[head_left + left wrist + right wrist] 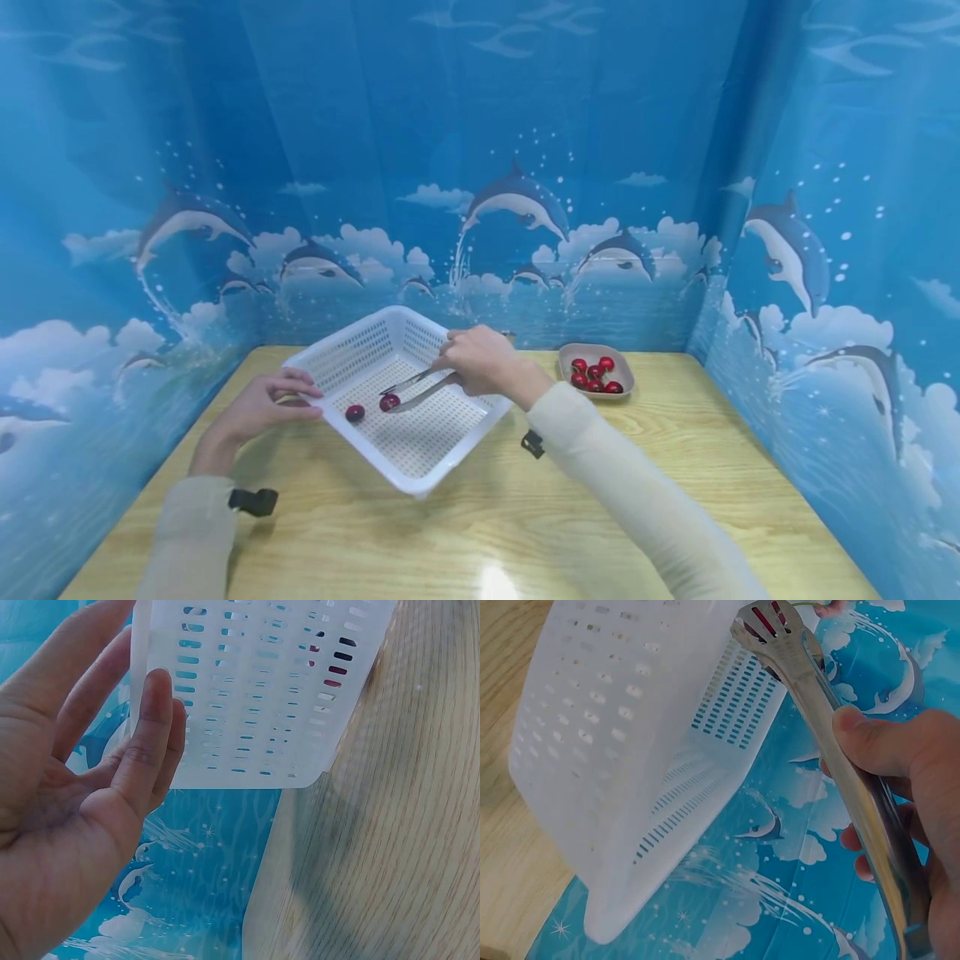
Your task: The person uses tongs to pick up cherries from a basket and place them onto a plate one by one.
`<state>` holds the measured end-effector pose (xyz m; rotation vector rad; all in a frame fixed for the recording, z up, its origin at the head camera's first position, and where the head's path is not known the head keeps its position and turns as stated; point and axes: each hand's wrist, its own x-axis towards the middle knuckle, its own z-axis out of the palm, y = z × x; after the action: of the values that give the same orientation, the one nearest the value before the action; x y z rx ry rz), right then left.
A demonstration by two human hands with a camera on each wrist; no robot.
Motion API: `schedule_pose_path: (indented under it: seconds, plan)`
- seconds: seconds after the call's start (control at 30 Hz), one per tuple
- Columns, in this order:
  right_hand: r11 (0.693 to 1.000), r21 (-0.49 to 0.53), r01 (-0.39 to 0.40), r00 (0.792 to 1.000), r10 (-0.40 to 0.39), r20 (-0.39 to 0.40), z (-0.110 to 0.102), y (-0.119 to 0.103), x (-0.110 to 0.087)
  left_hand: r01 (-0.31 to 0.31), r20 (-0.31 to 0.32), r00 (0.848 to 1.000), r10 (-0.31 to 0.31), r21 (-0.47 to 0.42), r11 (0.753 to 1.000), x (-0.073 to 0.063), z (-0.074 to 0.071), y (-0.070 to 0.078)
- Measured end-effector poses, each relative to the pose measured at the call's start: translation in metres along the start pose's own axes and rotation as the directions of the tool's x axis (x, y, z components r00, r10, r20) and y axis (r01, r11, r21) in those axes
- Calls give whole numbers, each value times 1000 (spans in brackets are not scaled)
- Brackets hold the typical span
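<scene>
My left hand grips the left rim of a white perforated plastic basket; the left wrist view shows its fingers on both sides of the basket's wall. Metal tongs are held in my right hand, whose thumb lies along one arm of them. The tongs' tips reach down into the basket around a dark red cherry. A second cherry lies just left of it, near the basket's left wall.
On the wooden table, a small beige dish with several red cherries stands at the back right. Blue dolphin-print curtains enclose the back and both sides.
</scene>
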<state>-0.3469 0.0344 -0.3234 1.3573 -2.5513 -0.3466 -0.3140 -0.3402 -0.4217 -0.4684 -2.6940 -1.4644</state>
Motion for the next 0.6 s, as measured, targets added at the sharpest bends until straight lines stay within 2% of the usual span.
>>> schedule_pose_path:
  seconds: [0.6]
  plan:
    - [999, 33, -29, 996, 32, -84, -1, 18, -21, 24, 2, 1000, -24, 6, 1000, 2, 0, -1]
